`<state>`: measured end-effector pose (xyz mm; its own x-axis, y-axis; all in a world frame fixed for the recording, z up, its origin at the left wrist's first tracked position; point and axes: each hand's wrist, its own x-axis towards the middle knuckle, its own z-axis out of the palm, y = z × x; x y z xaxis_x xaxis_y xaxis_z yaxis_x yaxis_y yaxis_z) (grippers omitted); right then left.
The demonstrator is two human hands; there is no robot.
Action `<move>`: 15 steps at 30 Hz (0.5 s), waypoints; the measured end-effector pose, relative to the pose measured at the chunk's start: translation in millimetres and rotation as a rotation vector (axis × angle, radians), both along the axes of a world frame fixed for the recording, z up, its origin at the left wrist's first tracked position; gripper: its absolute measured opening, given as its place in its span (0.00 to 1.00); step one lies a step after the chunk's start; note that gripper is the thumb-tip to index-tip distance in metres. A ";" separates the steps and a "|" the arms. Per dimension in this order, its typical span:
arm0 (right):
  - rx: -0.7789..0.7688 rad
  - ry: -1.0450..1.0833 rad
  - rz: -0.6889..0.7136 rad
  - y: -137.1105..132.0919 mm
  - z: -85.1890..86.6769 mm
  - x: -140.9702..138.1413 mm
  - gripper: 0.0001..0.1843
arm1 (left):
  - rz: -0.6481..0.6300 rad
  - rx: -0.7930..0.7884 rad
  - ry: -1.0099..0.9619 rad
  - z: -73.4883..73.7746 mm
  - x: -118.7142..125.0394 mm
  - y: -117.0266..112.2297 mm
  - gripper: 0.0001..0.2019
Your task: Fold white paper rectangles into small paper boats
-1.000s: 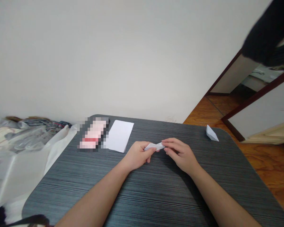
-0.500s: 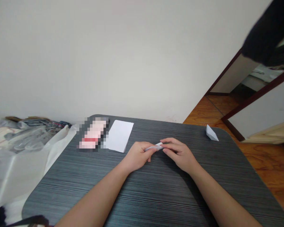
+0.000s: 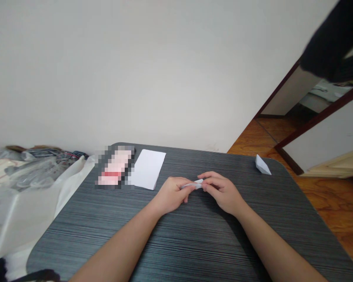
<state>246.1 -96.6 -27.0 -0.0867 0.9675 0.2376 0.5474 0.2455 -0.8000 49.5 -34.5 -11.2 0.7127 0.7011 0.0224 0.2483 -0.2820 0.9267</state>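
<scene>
Both hands are closed on a narrow folded paper strip (image 3: pixel 192 185), which sits between them, low over the middle of the counter (image 3: pixel 176 250). The left hand's (image 3: pixel 172 194) grip is clamped on the strip's left end, with the fingers curled over it. The right hand's (image 3: pixel 225 193) grip is pinched on the other end, its fingertips (image 3: pixel 204 180) pressed onto the paper. The two grips are close together, with only a short stretch of white paper showing between them, and most of the strip is hidden by the fingers. Whether either hand touches the counter cannot be told.

Nothing stands between the hands and the sheet of white paper (image 3: pixel 148 169), which lies flat just beyond the left hand. Beside that sheet is a pink and red item (image 3: pixel 114 166), too blurred to name. A small folded paper piece (image 3: pixel 262 165) sits near the counter's far right corner, well apart from the hands. Plastic bags (image 3: pixel 26 176) are heaped beyond the counter's left edge, and a wooden floor (image 3: pixel 335 203) shows to the right. A dark cloth (image 3: pixel 331 43) hangs into the top right of the view.
</scene>
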 end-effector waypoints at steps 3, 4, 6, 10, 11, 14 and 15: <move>0.006 -0.010 -0.001 -0.5 1.1 -1.1 0.09 | 0.001 -0.021 0.015 -3.0 -1.1 0.7 0.18; 0.008 -0.014 -0.001 -0.7 1.5 -1.4 0.09 | 0.000 -0.036 0.022 -4.2 -1.4 0.8 0.17; 0.012 -0.021 0.001 -1.0 2.4 -2.2 0.09 | -0.005 -0.077 0.028 -6.2 -1.5 0.6 0.15; 0.018 -0.035 0.027 -1.4 4.9 -4.3 0.09 | -0.008 -0.167 0.010 -6.4 -0.1 -1.0 0.13; 0.020 -0.037 0.035 -1.4 5.3 -4.9 0.09 | -0.003 -0.177 0.009 -5.8 0.3 -1.4 0.14; 0.014 -0.033 0.036 -1.2 5.0 -6.2 0.09 | 0.018 -0.159 0.013 -3.7 1.1 -2.0 0.15; 0.011 -0.026 0.030 -1.2 4.5 -6.4 0.08 | 0.024 -0.146 0.014 -3.0 1.1 -2.0 0.15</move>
<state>239.7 -97.7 -22.5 -0.1219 0.9618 0.2452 0.5603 0.2706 -0.7828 50.7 -36.6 -14.2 0.6953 0.7129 -0.0911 0.2667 -0.1382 0.9538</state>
